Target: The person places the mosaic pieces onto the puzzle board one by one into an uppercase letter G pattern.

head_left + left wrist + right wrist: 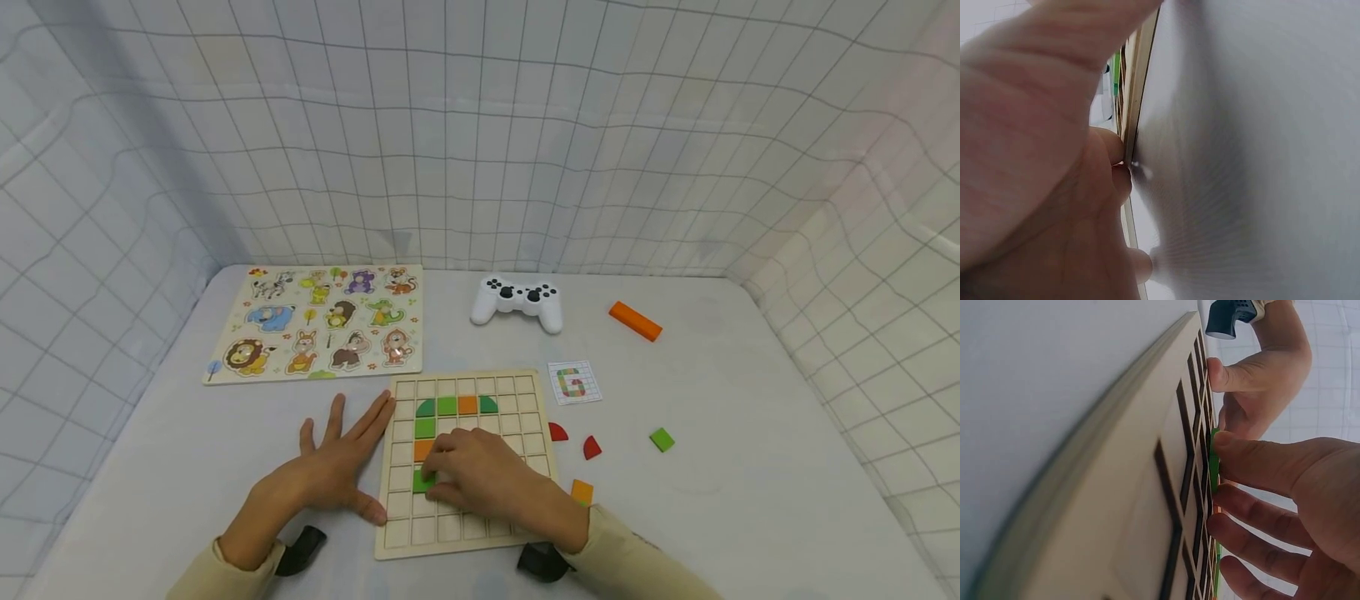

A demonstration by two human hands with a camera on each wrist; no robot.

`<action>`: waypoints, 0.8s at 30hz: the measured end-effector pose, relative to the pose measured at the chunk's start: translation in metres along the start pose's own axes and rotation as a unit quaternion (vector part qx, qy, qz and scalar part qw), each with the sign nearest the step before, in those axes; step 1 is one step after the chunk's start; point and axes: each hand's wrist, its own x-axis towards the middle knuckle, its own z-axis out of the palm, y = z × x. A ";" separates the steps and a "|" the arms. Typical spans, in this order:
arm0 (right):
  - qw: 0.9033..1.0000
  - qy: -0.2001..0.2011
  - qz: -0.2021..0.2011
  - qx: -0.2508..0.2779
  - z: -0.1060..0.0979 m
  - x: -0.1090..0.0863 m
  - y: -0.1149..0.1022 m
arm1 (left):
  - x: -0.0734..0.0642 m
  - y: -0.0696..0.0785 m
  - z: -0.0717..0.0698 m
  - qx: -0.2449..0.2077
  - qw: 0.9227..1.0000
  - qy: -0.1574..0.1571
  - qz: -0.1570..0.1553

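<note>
A square wooden grid board lies on the table with green and orange tiles in several cells. My right hand is over its lower left part, with thumb and index finger at the two sides of a green square tile, pinching it at its cell. In the right wrist view the thumb touches this green tile. Above it in the same column are an orange tile and another green tile. My left hand is spread out at the board's left edge, its fingertips and thumb touching the rim.
Right of the board lie red quarter-round pieces, an orange tile, a green tile and a pattern card. Farther back are an animal puzzle, a white game controller and an orange bar.
</note>
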 end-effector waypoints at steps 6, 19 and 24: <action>1.000 0.009 0.004 -0.008 0.002 0.002 -0.002 | -0.002 -0.001 0.000 0.000 1.000 0.000 0.003; 0.999 0.009 0.035 0.014 0.001 0.002 -0.003 | -0.001 0.000 -0.001 0.001 1.000 -0.002 0.002; 0.999 0.007 0.046 0.025 -0.014 -0.002 0.001 | -0.002 0.002 -0.001 -0.003 1.000 0.000 0.000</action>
